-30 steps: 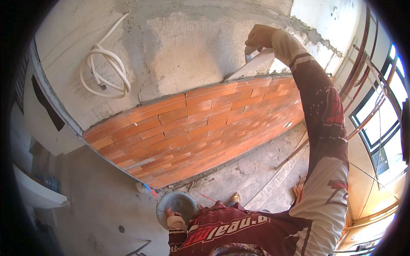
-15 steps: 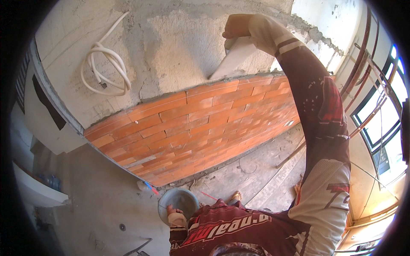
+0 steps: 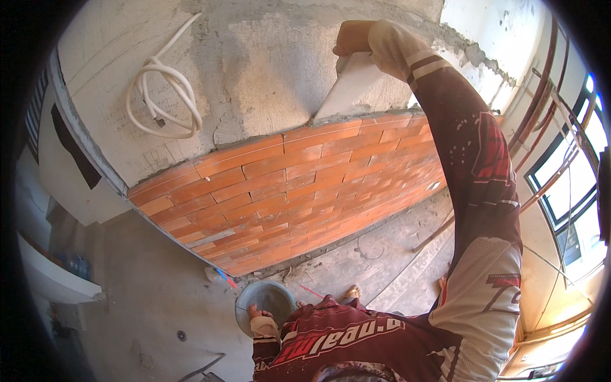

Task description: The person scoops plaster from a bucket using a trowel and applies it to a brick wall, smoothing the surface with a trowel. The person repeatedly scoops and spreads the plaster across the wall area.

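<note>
1. The right hand (image 3: pixel 354 39) has moved toward nine o'clock.
2. It grips the trowel (image 3: pixel 347 86) near one o'clock, above orange bricks (image 3: pixel 305 169).
3. Near seven, the left hand (image 3: pixel 258 312) overlaps the bucket (image 3: pixel 270 293); grip I cannot tell.

A: What's your count?
B: One left hand (image 3: pixel 259 312), one right hand (image 3: pixel 354 39): two altogether.
A: And the gear?
B: One trowel (image 3: pixel 351 86), one bucket (image 3: pixel 273 294).
A: Anything more?
B: One hose (image 3: pixel 184 86), one window (image 3: pixel 576 197).
A: And bricks (image 3: pixel 331 169)?
B: Dozens, but they look too squeezed lower down for an exact number.
</note>
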Motion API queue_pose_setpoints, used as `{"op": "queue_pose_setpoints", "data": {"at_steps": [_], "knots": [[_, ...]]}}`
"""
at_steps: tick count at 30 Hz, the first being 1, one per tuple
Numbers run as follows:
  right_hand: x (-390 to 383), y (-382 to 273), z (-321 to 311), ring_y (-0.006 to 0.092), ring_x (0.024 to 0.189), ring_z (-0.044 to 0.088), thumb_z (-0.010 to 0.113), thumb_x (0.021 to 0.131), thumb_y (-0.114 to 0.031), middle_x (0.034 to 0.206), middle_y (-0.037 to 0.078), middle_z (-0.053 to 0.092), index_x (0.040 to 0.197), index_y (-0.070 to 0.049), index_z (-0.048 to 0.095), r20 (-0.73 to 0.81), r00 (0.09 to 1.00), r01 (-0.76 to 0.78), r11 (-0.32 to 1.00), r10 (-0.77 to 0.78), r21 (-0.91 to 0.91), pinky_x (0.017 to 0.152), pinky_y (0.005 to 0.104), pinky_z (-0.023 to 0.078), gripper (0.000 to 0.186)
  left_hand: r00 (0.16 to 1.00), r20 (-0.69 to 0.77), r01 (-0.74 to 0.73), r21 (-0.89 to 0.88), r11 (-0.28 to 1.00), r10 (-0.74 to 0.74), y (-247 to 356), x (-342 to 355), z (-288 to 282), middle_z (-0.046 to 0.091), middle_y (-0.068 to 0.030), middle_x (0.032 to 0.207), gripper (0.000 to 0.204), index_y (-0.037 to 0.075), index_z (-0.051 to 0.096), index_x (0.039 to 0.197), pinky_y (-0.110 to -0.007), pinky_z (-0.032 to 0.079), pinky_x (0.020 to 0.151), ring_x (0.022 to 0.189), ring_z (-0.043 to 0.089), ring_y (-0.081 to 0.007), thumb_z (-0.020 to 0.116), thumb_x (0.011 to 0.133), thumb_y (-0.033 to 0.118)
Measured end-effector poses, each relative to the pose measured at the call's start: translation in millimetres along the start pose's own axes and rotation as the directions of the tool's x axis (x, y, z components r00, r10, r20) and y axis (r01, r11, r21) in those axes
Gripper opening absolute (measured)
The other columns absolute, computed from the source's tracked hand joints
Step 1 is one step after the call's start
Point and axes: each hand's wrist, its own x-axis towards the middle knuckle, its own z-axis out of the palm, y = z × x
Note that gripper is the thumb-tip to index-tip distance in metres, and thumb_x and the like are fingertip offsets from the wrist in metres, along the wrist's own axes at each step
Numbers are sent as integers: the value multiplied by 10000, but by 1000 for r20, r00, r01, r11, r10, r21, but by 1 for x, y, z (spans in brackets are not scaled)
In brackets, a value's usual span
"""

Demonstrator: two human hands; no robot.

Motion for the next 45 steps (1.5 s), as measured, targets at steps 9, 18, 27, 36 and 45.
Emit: {"op": "queue_pose_setpoints", "data": {"at_steps": [9, 18, 27, 36, 45], "knots": [[-20, 115, 96, 211, 787, 607, 562, 757, -98, 844, 37, 618, 933, -102, 618, -299, 830, 406, 878, -471, -255, 693, 305, 497, 184, 998, 59, 3, 182, 983, -14, 6, -20, -2, 458, -111, 469, 525, 77, 401, 488, -375, 378, 457, 408, 422, -264, 412, 743, 535], [-129, 60, 80, 131, 591, 559, 535, 824, -191, 727, 55, 615, 1039, -12, 601, -204, 966, 63, 616, 160, 785, 514, 254, 451, 287, 999, -10, -48, -81, 996, 47, 4, -16, 3, 445, -111, 453, 506, 96, 399, 485, -404, 377, 449, 405, 432, -288, 415, 760, 520], [-171, -16, 150, 23, 506, 386, 494, 880, -221, 710, -6, 596, 1083, -11, 588, -227, 889, 153, 208, 398, 966, 433, 179, 320, 307, 1000, -28, 16, 64, 998, -14, -10, 5, 5, 412, -81, 425, 464, 108, 394, 510, -382, 373, 417, 377, 424, -259, 440, 775, 487], [-154, -16, 203, 166, 866, 581, 512, 866, -147, 968, 125, 619, 1062, 45, 577, -219, 910, 263, -81, 352, 961, 758, 278, 477, 282, 1000, -11, 30, 333, 942, -28, -37, 4, 24, 537, -233, 615, 617, -34, 520, 635, -454, 417, 590, 551, 497, -395, 369, 715, 559], [-158, 31, 252, 143, 767, 571, 534, 859, -178, 907, 105, 633, 1052, 34, 587, -262, 856, 282, 22, 445, 959, 700, 267, 471, 291, 994, -73, -64, 151, 987, 75, -73, -64, 84, 432, -105, 434, 444, 101, 400, 514, -390, 381, 433, 391, 420, -280, 450, 749, 475]]}}
